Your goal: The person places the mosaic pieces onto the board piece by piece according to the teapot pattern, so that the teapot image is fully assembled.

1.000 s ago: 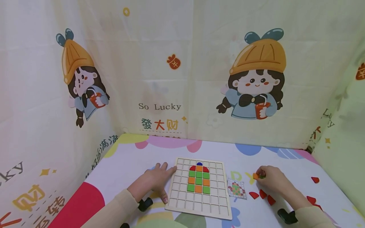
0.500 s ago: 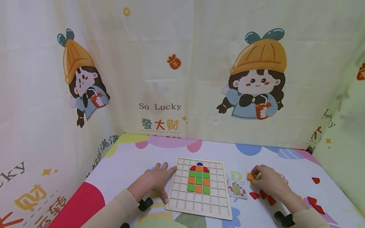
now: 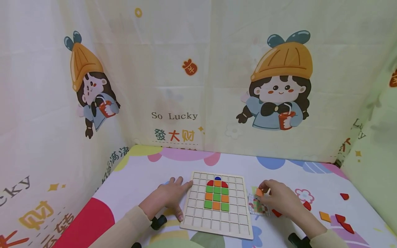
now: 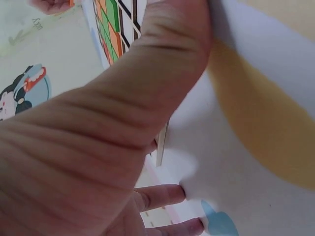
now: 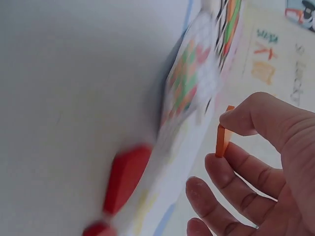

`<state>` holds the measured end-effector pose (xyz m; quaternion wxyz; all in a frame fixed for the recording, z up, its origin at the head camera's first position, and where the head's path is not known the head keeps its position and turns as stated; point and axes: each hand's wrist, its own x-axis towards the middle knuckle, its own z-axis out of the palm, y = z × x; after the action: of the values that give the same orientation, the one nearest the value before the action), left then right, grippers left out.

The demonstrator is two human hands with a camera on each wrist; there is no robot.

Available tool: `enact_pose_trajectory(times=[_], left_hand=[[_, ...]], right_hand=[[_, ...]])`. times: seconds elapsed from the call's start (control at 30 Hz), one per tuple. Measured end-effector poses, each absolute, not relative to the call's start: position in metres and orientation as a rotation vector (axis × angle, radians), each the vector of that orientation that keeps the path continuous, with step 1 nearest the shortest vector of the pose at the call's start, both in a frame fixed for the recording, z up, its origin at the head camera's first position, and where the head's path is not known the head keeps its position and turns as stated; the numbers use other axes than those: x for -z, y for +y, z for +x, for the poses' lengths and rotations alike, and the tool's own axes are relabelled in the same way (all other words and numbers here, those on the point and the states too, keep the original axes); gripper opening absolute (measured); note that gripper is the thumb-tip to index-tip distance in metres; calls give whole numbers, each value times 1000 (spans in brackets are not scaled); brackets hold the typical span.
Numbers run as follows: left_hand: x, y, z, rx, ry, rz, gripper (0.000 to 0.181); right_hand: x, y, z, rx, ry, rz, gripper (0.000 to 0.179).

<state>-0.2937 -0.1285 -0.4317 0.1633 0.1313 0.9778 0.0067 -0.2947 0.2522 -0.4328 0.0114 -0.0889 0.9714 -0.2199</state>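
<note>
A square wooden grid board (image 3: 214, 224) lies on the table, with green, orange, red and blue pieces set in its upper middle cells. My left hand (image 3: 167, 198) rests at the board's left edge, fingers spread, thumb and index finger touching the frame. Between thumb and fingertips my right hand (image 3: 280, 198) pinches an orange square tile (image 3: 259, 192), held just above the small pattern card (image 3: 252, 206) beside the board. In the right wrist view that tile (image 5: 222, 141) is seen edge-on, and the card (image 5: 184, 78) is blurred. The right hand partly covers the card in the head view.
Loose red pieces lie to the right: one red piece (image 3: 276, 213) near the card, another (image 3: 307, 206) beyond the wrist, several farther out (image 3: 344, 196). A yellow-orange tile (image 3: 325, 216) sits near them. Printed cloth walls (image 3: 217, 86) enclose the table's back and sides.
My right hand has moved left with the orange tile, from above the table right of the card to over the card. The yellow-orange tile has come into view. My left hand stays put.
</note>
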Motion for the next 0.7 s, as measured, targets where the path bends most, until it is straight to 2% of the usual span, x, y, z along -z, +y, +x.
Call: enact_pose_trajectory(times=[0.43,0.7], left_hand=[[432,-129,-293,-25,2795,370,132],[431,-128,-292,-20,2795,374,133]], right_hand=[[421,187,-267,715,3022,-519,22],[419,154,-256,738,2956,-854,10]])
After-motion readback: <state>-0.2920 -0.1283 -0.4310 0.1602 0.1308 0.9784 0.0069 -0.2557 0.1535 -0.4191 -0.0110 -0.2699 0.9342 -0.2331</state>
